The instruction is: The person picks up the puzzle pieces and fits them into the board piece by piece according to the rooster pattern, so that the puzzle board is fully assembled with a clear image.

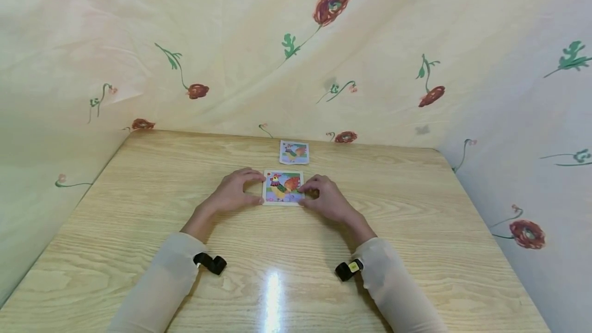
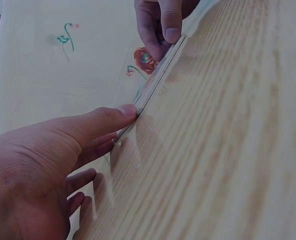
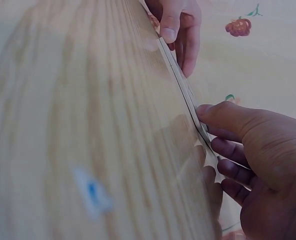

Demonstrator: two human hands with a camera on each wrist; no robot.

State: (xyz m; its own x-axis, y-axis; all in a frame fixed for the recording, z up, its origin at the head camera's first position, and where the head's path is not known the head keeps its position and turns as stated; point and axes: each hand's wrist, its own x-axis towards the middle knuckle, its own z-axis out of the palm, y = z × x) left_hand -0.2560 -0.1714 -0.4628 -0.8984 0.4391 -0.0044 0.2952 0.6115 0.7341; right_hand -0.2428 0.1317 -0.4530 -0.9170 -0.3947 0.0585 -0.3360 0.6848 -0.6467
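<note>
A flat rooster picture board (image 1: 283, 187) with a white border lies on the wooden table, its picture facing up. My left hand (image 1: 234, 190) holds the board's left side, thumb at the near corner and fingers toward the far one. On the opposite side my right hand (image 1: 327, 198) grips the right edge between thumb and fingers. Seen edge-on in the left wrist view, the board (image 2: 160, 75) is thin and low against the table. Both thumbs touch its near edge in the right wrist view, where some fingertips are hidden behind the board (image 3: 180, 82).
Just behind the board lies a smaller paper card (image 1: 294, 152) with a matching rooster picture. Flower-printed cloth (image 1: 250, 55) hangs at the back and sides of the wooden table (image 1: 139, 194). A bright light reflection shows on the near tabletop.
</note>
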